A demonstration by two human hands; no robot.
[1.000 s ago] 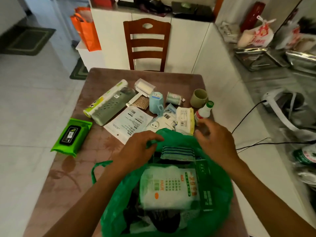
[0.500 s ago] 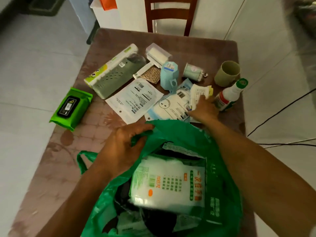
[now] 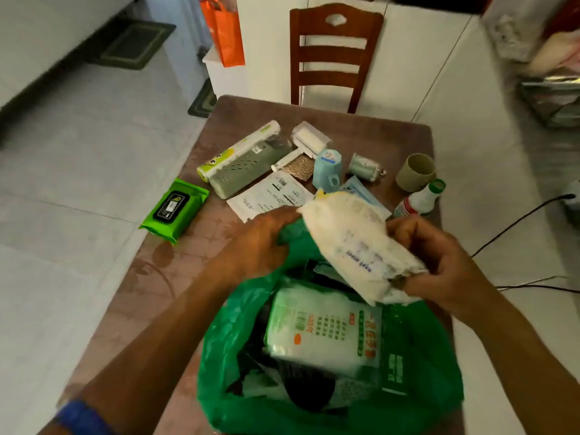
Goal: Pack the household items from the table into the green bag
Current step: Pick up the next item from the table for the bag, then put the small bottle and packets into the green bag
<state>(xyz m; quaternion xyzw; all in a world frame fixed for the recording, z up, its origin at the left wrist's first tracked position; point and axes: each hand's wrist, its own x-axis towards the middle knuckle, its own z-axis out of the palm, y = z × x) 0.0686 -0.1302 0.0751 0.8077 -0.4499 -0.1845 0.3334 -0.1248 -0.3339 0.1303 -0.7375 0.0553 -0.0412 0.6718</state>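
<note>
White packet poised above the green bag.
Right hand grips the white packet; left hand holds the rim; next, lower it inside.

The bag sits on the near end of the table, and a big pack lies inside it. The left hand holds the far edge of the bag. The right hand holds a soft packet above the bag's mouth.

Behind the bag lies a paper sheet. Left of it, near the table edge, lies a wipes pack. Behind the sheet lie a long box and a roll, side by side. A lint roller lies right of them. On the far right stands a cup, with a bottle lying just in front of it. A chair stands behind the table.
</note>
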